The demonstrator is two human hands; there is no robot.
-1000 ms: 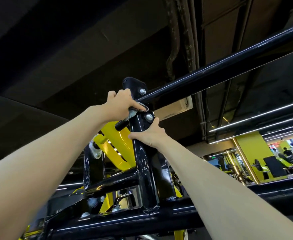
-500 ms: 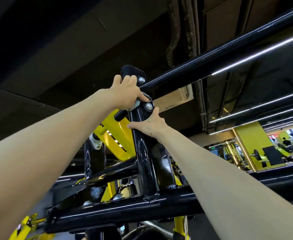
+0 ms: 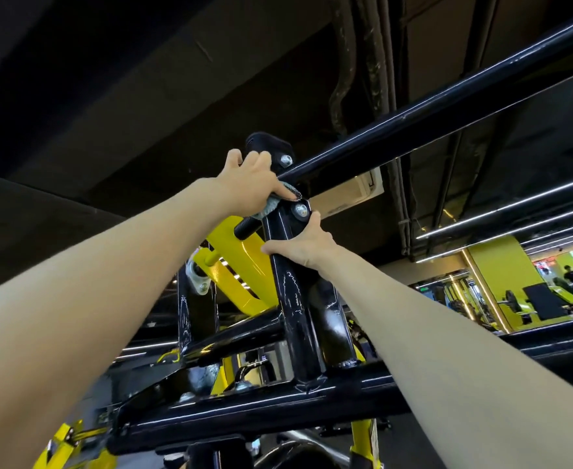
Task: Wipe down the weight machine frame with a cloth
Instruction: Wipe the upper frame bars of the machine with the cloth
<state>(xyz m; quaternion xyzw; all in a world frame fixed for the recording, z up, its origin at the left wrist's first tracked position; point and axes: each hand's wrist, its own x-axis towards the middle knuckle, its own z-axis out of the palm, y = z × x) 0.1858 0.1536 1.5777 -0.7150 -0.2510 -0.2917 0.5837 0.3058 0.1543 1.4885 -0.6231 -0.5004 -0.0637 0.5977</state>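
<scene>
Overhead stands the black weight machine frame point(image 3: 298, 319), an upright post bolted to a long black bar point(image 3: 447, 106) that runs up to the right. My left hand point(image 3: 247, 184) grips a small grey cloth point(image 3: 273, 206) and presses it against the joint where the bar meets the post. Only a bit of the cloth shows under my thumb. My right hand point(image 3: 303, 247) grips the upright post just below the lower bolt point(image 3: 301, 209).
Yellow machine parts point(image 3: 234, 265) sit behind the post. A black crossbeam point(image 3: 244, 411) runs below my arms. Pipes point(image 3: 342, 62) hang from the dark ceiling. At the far right is a gym area with benches point(image 3: 542, 302) and a person point(image 3: 571, 274).
My left hand with the cloth has shifted a little up the joint toward the top bolt. My right hand has kept its grip on the post.
</scene>
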